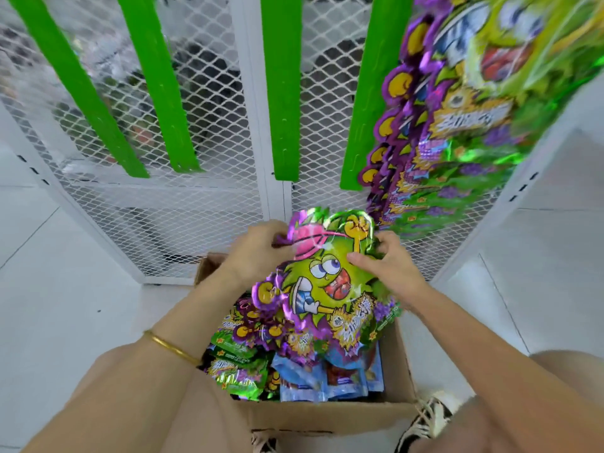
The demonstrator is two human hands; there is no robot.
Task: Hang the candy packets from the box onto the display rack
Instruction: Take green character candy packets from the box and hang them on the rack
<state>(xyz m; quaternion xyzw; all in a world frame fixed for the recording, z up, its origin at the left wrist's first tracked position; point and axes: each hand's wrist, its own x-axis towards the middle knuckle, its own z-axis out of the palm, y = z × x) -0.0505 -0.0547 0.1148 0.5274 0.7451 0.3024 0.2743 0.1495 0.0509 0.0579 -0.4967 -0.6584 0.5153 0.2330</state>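
Both hands grip one green and purple candy packet (327,273) by its upper edges: left hand (258,250) pinches the top left corner, right hand (389,263) pinches the top right edge, thumb on the front face. Packet is upright, held above the open cardboard box (327,416) below the hands, which holds more green packets (238,371) and blue packets (330,380). Beyond the hands stands the white mesh display rack (196,132) with green hanging strips (281,93); up and right of the right hand, the rightmost strip carries hung packets (457,125). Gold bangle (171,348) on left wrist.
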